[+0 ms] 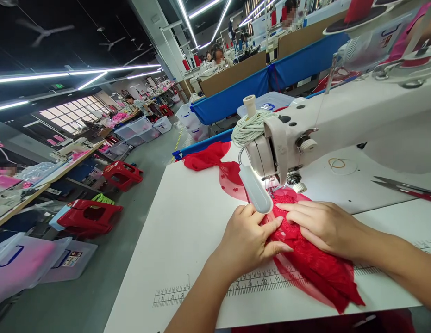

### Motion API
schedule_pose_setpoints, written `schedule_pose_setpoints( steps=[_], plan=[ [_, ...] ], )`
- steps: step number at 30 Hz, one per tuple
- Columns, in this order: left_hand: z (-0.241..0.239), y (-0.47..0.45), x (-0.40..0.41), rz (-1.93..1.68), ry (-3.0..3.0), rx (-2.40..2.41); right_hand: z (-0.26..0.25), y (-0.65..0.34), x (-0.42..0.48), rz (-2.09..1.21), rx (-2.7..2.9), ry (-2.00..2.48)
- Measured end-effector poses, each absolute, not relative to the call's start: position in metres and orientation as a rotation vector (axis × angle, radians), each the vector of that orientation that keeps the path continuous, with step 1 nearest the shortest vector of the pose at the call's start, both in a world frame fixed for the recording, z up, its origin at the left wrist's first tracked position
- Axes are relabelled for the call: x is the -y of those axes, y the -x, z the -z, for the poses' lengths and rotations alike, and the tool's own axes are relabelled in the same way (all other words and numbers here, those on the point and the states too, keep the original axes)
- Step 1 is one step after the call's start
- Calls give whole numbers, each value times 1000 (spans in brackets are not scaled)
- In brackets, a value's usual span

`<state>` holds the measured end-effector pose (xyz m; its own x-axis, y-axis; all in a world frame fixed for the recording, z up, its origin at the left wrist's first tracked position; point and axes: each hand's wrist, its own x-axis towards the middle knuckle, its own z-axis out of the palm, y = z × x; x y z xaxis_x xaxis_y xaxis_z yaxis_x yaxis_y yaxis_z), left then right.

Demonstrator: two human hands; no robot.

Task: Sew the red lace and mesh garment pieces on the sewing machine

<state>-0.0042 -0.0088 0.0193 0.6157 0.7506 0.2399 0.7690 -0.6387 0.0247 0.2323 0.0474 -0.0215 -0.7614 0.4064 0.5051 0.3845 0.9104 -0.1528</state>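
Note:
Red lace fabric (295, 238) lies under the needle area of a white sewing machine (343, 122), its loose end spreading toward the table's front edge. My left hand (248, 238) grips the fabric's left edge, thumb and forefinger on top; its other fingertips are partly hidden. Across the lace from it, my right hand (326, 226) rests flat, fingers stretched out toward the needle. A pale grey lever (256, 190) hangs just above my left fingers. Behind the needle, a sheer red piece (208, 156) trails away over the white tabletop (187, 222).
Scissors (406, 186) lie at the right, near a thin elastic loop (336, 163). A printed ruler (250, 282) runs along the tabletop's front. Pale cord (252, 127) is wound on the machine head. Red stools (92, 217) and plastic boxes (22, 263) stand at the left; people work farther off.

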Motion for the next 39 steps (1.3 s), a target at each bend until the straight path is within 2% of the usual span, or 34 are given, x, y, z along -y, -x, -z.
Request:
schedule_pose_setpoints(
  steps=[22,31,39],
  plan=[
    [-8,-5,12,433,2645,1235,42,-238,-49,-27,2434,647],
    [0,-3,7,446,2583,1212,25,-237,-56,50,2493,609],
    [-1,-2,2,465,2605,1196,40,-235,-57,14,2408,699]
  ],
)
